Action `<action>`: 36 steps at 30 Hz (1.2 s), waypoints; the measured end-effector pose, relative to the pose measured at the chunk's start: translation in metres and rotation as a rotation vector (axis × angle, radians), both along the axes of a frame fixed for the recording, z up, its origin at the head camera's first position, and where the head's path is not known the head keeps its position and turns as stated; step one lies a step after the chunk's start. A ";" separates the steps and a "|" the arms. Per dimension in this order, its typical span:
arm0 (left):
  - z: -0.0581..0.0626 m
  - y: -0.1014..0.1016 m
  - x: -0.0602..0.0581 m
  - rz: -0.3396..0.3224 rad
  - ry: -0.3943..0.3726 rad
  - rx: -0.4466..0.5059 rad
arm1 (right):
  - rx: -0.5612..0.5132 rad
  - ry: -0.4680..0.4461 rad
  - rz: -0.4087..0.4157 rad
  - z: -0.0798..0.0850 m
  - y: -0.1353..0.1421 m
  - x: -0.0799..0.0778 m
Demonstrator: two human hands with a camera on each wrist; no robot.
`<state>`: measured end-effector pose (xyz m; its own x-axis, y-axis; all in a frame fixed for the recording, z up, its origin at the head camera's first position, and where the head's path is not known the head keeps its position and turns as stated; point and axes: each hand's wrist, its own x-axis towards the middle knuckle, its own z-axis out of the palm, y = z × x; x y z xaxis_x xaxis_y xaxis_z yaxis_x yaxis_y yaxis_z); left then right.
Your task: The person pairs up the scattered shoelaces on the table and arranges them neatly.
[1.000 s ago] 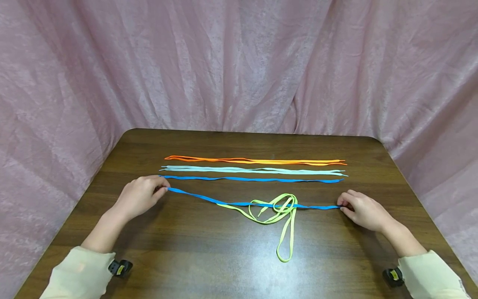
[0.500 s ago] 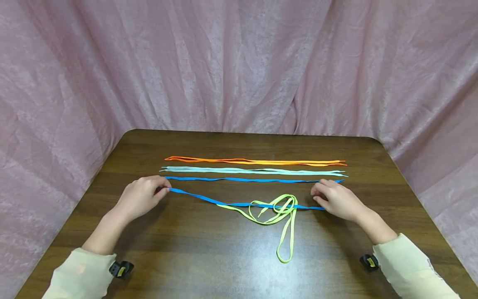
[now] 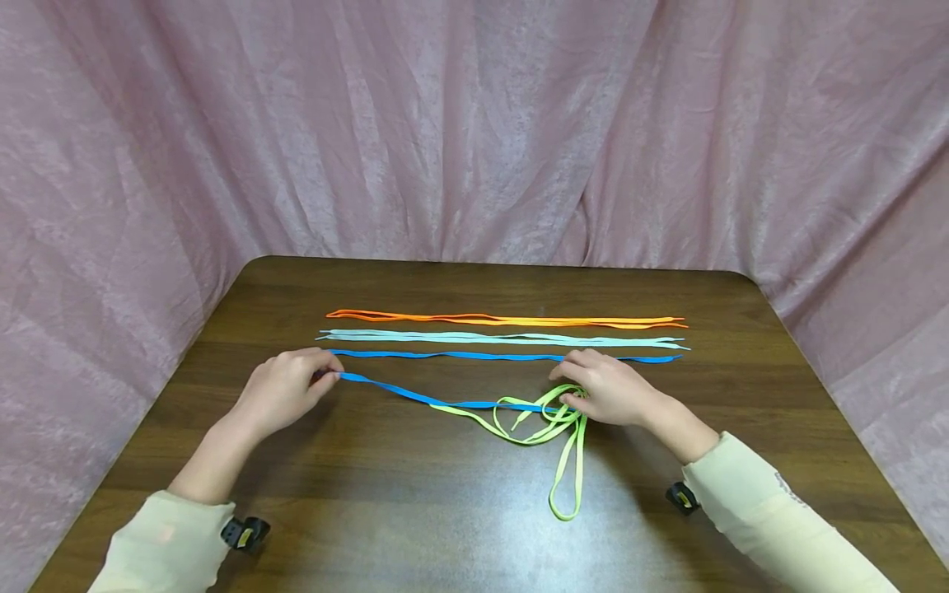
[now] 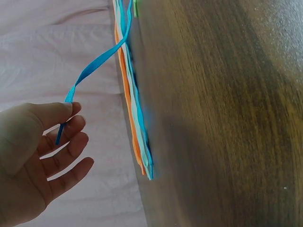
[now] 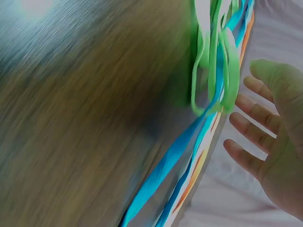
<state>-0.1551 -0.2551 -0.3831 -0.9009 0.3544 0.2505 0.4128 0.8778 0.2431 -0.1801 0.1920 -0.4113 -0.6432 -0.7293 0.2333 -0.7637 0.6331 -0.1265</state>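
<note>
A blue shoelace (image 3: 474,405) stretches toward the right from my left hand (image 3: 285,389), which pinches its tip between thumb and forefinger. In the left wrist view the tip (image 4: 60,135) pokes out below the thumb. My right hand (image 3: 615,390) hovers at the yellow-green shoelace (image 3: 579,473), which lies in a loose tangle under the blue one. Its fingers (image 5: 255,113) are apart and hold nothing in the right wrist view. The right end of the blue lace is hidden behind that hand in the head view.
Beyond the hands, a second blue shoelace (image 3: 482,356), pale aqua shoelaces (image 3: 445,337) and orange shoelaces (image 3: 563,321) lie straight, side by side across the brown table (image 3: 371,511). A pink curtain (image 3: 474,132) hangs behind the table's far edge.
My right hand has let go of the blue shoelace's right end and moved left to the yellow-green tangle. My left hand stays nearly in place, still pinching the other end.
</note>
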 end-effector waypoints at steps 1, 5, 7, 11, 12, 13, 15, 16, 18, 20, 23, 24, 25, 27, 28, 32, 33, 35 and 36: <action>0.000 0.000 0.000 0.001 0.003 0.000 | 0.006 0.006 0.015 -0.001 -0.004 0.000; 0.001 -0.001 0.000 0.002 0.003 -0.001 | 0.034 0.000 0.050 -0.003 -0.022 0.000; 0.002 -0.001 0.000 0.004 0.002 -0.001 | 0.052 -0.011 0.057 -0.004 -0.030 0.000; 0.002 -0.001 0.000 0.010 0.005 0.001 | 0.076 -0.029 0.069 -0.005 -0.044 0.001; 0.002 -0.001 0.000 0.010 0.006 0.002 | 0.082 -0.027 0.071 -0.005 -0.048 0.001; 0.002 -0.001 0.000 0.010 0.009 0.002 | 0.087 -0.023 0.079 -0.005 -0.051 0.000; 0.002 -0.001 0.000 0.012 0.009 0.002 | 0.098 -0.016 0.095 -0.005 -0.057 0.000; 0.002 -0.002 0.000 0.013 0.009 0.003 | 0.105 -0.011 0.103 -0.005 -0.061 0.000; 0.002 -0.002 0.000 0.013 0.009 0.004 | 0.113 -0.011 0.112 -0.004 -0.067 -0.001; 0.001 -0.002 0.000 0.014 0.010 0.005 | 0.116 -0.025 0.110 -0.004 -0.073 -0.001; 0.001 -0.002 0.000 0.015 0.013 0.009 | 0.122 -0.037 0.103 -0.006 -0.082 -0.002; 0.001 -0.002 0.000 0.016 0.013 0.010 | 0.126 -0.039 0.101 -0.007 -0.084 -0.002; 0.001 -0.002 0.000 0.015 0.014 0.011 | 0.133 -0.038 0.098 -0.009 -0.087 -0.002; 0.000 -0.002 0.000 0.017 0.013 0.013 | 0.148 -0.030 0.094 -0.012 -0.092 -0.003; 0.000 -0.002 0.000 0.018 0.013 0.013 | 0.154 -0.026 0.090 -0.013 -0.094 -0.003; -0.001 -0.002 0.000 0.016 0.010 0.018 | 0.174 -0.016 0.074 -0.017 -0.100 -0.003; -0.001 -0.002 0.000 0.015 0.008 0.020 | 0.174 -0.019 0.074 -0.017 -0.101 -0.004; -0.002 -0.002 0.000 0.013 0.004 0.022 | 0.173 -0.026 0.076 -0.018 -0.103 -0.004; -0.003 -0.002 0.000 0.012 0.001 0.022 | 0.172 -0.028 0.079 -0.019 -0.103 -0.005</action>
